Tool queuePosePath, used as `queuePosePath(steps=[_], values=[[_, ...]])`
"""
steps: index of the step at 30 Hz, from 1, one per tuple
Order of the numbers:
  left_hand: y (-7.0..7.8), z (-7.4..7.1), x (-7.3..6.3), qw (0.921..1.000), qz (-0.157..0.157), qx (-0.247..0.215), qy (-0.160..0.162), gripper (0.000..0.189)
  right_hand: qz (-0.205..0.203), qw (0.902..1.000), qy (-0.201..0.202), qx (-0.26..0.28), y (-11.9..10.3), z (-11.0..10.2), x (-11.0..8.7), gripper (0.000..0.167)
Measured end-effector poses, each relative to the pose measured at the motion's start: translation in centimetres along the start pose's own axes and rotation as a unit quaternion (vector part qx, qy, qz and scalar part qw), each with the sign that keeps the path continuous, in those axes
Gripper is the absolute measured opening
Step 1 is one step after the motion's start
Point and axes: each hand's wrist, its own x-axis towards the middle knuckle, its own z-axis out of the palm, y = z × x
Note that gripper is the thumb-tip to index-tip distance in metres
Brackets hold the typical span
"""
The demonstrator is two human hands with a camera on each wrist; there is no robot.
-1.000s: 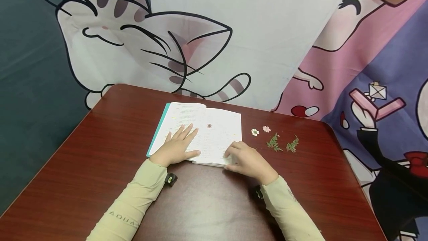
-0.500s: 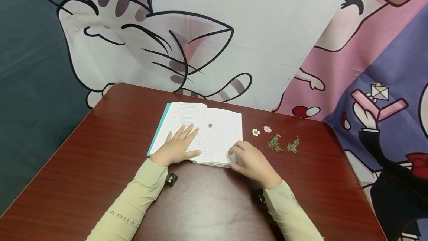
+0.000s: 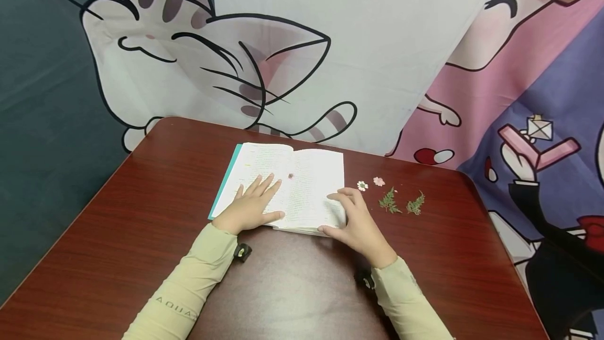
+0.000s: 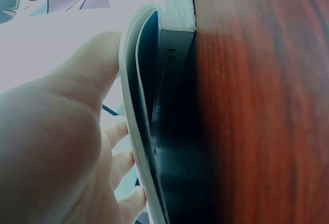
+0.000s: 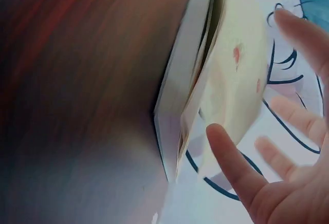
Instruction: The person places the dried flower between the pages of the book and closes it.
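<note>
Well, the work looks partway along: the book (image 3: 321, 169) lies spread in the centre of the frame, with one small dark flower (image 3: 290, 176) near its fold, while the white flower (image 3: 362, 186), the pink flower (image 3: 379, 181), the near sprig (image 3: 389, 201) and the far sprig (image 3: 416, 203) lie right of centre, off the book, seemingly not yet dealt with. The left hand (image 3: 249, 208) rests flat across the lower left of the book, fingers spread, gripping nothing. The right hand (image 3: 360, 229), at the book's lower right corner, has thumb and fingers apart with nothing pinched; whether it touches paper I cannot tell. In the right wrist view, sheets (image 5: 231, 90) bow up from the pages beneath, which may hinder laying things flat. The table (image 3: 141, 193) carries everything; a printed cloth (image 3: 377, 41) fills the top.
</note>
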Motion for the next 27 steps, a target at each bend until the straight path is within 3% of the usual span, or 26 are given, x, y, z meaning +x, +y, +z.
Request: queuePosePath(steps=[3, 7, 15, 17, 22, 27], values=[[0.0, 0.0, 0.0, 1.0, 0.001, -0.003, -0.001, 0.085, 0.089, 0.9936, 0.027, 0.065, -0.2, 0.1, 0.2, 0.058], [0.0, 0.1, 0.1, 1.0, 0.001, -0.002, -0.001, 0.085, 0.185, 0.9711, 0.077, 0.13, -0.5, 0.1, 0.7, 0.048], [0.0, 0.0, 0.0, 1.0, -0.001, -0.003, -0.002, 0.085, 0.252, 0.9342, 0.131, 0.216, -0.5, -0.1, 1.9, 0.054], [0.1, -0.1, 0.0, 1.0, -0.002, -0.004, -0.003, 0.085, 0.265, 0.9177, 0.148, 0.256, -0.6, 0.1, 2.3, 0.055], [0.2, -0.2, 0.0, 1.0, 0.0, -0.003, 0.0, 0.084, 0.293, 0.8568, 0.179, 0.385, -0.8, 0.7, 3.5, 0.046], [0.3, -0.3, -0.1, 1.0, 0.0, 0.002, 0.0, 0.084, 0.266, 0.7972, 0.185, 0.51, -1.0, 1.7, 4.7, 0.039]])
